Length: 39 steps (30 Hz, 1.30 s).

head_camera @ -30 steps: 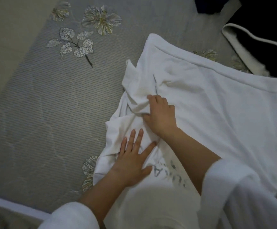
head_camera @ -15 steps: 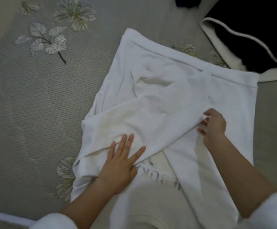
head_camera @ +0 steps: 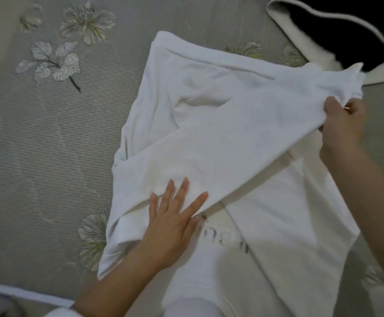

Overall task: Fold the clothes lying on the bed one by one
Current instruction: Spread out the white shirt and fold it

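I see the bed (head_camera: 37,145), grey cover w/ leaf print, filling the view. White garment (head_camera: 209,138) lies mid-bed, hem toward the far edge, printed letters near the near edge. Black fleece-lined item (head_camera: 337,24) sits at the far right corner. Left hand (head_camera: 172,227) flat on the garment's near left part, fingers spread. Right hand (head_camera: 342,124) by the right edge, fingers clamped on a sleeve pulled taut across the garment.

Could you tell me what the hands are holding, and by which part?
The right hand grips the white garment by its sleeve end; the left hand only presses it flat.
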Tool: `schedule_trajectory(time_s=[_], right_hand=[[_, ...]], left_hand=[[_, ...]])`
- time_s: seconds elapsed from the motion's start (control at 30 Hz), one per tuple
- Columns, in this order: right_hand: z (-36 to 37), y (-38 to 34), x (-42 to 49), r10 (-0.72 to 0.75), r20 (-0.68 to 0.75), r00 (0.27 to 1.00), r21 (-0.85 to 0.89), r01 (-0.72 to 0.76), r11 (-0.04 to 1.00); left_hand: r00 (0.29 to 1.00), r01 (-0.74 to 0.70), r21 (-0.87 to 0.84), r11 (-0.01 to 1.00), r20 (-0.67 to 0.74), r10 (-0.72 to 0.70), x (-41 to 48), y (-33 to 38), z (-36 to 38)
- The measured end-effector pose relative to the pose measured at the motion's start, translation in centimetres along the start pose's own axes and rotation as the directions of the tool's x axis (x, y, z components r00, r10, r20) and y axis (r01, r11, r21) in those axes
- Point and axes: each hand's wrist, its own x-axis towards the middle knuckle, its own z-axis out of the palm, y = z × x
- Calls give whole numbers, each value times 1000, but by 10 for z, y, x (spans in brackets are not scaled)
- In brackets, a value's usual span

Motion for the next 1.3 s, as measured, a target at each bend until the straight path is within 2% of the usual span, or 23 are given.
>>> schedule_trajectory(time_s=[0.07,0.1,0.17,0.2,0.27,0.33,0.4,0.43,0.53,0.6,0.7,0.77,0.8,0.83,0.87,0.97,1.03,1.07,1.1,1.17,1.2,1.23,1.3], right_hand=[[-23,14,8,109,-29,994,15,-109,994],[-33,24,9,255,1,967,23,-255,967],[-45,40,5,504,128,854,-11,-507,862],[-47,45,1,534,173,827,-71,-531,845],[-45,50,-4,468,192,862,-201,-432,879],[-43,48,-5,313,145,939,-183,-285,941],[-45,42,-6,203,41,978,-92,-198,976],[-46,42,-7,208,4,978,-56,-208,977],[-51,53,-20,375,33,926,10,-376,927],[-51,66,-36,411,77,908,5,-413,911],[-51,83,-69,237,-8,972,-261,-230,938],[-50,90,-99,132,3,991,-356,-122,927],[-47,95,-115,135,69,988,-385,-99,918],[-43,99,-134,199,168,965,-407,-116,906],[-40,103,-156,309,274,911,-428,-172,887],[-27,113,-228,630,492,600,-542,-355,762],[-18,122,-270,720,552,421,-594,-408,693],[-13,127,-287,729,574,373,-573,-453,683],[-7,130,-302,721,593,358,-523,-510,683],[4,135,-325,684,607,406,-387,-600,700],[9,136,-333,669,589,453,-330,-621,711],[13,137,-339,660,556,506,-292,-624,725],[17,138,-345,646,502,575,-256,-615,746]], left_hand=[[991,-11,63,998,131,3,-4,7,7],[984,-30,114,993,178,9,-6,8,10],[985,-37,146,989,170,12,-9,9,10],[994,-21,145,989,109,5,-11,10,7],[996,63,135,989,-66,-55,-14,10,-1],[969,205,129,970,-168,-183,-19,4,-5],[947,318,135,938,-101,-306,-27,-9,-3],[939,343,149,927,-41,-341,-33,-17,1],[956,275,181,944,54,-289,-58,-19,9],[965,259,160,952,-2,-262,-74,-13,11],[932,309,99,946,-232,-280,-91,-19,13],[926,304,-15,953,-229,-299,-96,-29,10],[930,295,-61,954,-208,-301,-98,-34,8],[934,278,-89,956,-208,-291,-100,-38,6],[936,244,-90,966,-238,-258,-102,-40,4],[933,125,30,992,-343,-107,-116,-44,1],[926,83,75,994,-375,-49,-128,-52,1],[934,67,76,995,-356,-35,-133,-59,3],[954,69,65,995,-296,-47,-137,-66,5],[981,161,-30,986,-103,-163,-140,-81,8],[969,240,-145,960,-21,-245,-138,-86,6],[951,293,-262,920,-22,-309,-134,-89,2],[902,282,-438,854,-182,-392,-116,-93,-8]])
